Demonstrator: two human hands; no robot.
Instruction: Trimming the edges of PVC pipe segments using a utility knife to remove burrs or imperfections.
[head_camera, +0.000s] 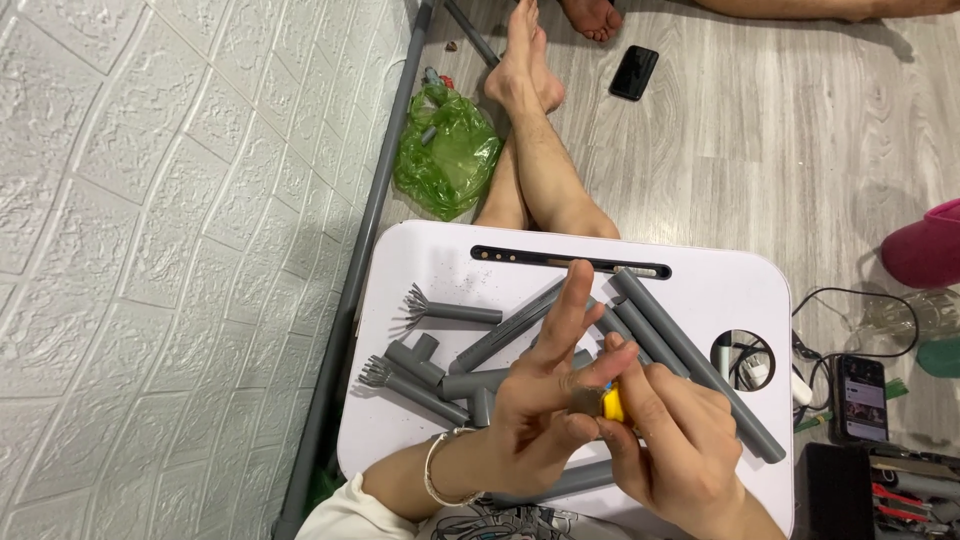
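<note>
One head-worn camera looks steeply down, close over the white table (700, 290) (wall at nine o'clock, floor towards twelve).

**Background items around the lap table**

White embossed brick-pattern wall panel (150, 250) fills the left of the frame. Crumpled green plastic bag (445, 150) lies upper centre on the grey wood-look floor (760, 140), beside a person's bare legs and feet (535, 130). Black smartphone (634, 72), screen dark, sits top centre. Second phone with lit screen (860, 398) lies lower right, cables near it. Magenta rounded object (925, 245) at the right edge. Long grey metal pole (360, 260) runs along the wall base.
</note>
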